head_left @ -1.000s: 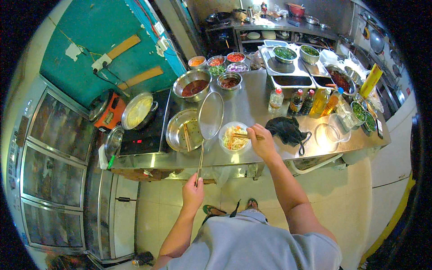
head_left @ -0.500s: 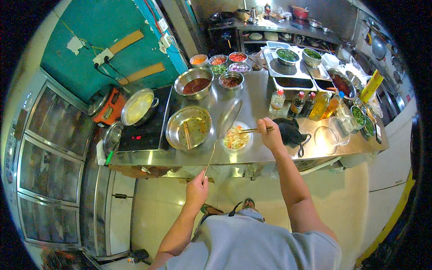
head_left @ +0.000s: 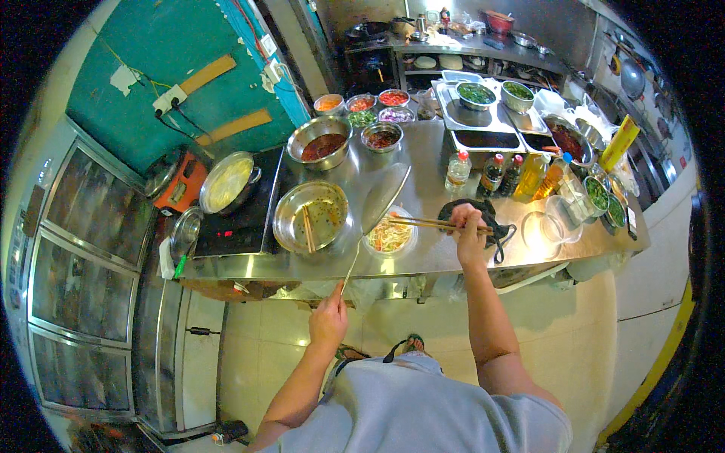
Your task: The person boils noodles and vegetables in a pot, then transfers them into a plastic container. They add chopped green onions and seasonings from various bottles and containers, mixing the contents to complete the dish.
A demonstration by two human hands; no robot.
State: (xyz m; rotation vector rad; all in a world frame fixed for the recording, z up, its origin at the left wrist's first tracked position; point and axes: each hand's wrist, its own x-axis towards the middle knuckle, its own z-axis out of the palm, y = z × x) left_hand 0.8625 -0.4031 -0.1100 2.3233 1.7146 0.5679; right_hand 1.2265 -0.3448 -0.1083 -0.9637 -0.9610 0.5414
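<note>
My left hand is closed round the thin handle of a long metal skimmer. The skimmer's round head is tilted above the left part of a clear plastic bowl of shredded vegetables. In my right hand is a pair of wooden chopsticks, pointing left, with the tips over the bowl's far part beside the skimmer. A black cloth bag lies on the counter behind my right hand. Left of the bowl stands a large steel bowl with another pair of chopsticks leaning in it.
A pot of pale yellow liquid sits on the black induction cooker at left. Bowls of sauce and chopped vegetables line the back. Several bottles and steel trays stand at right. The counter's front edge runs before me.
My right hand has moved right and lies over the black bag, drawing the chopsticks back so more of their length shows. The skimmer's head stands slightly more upright. The view has shifted a little.
</note>
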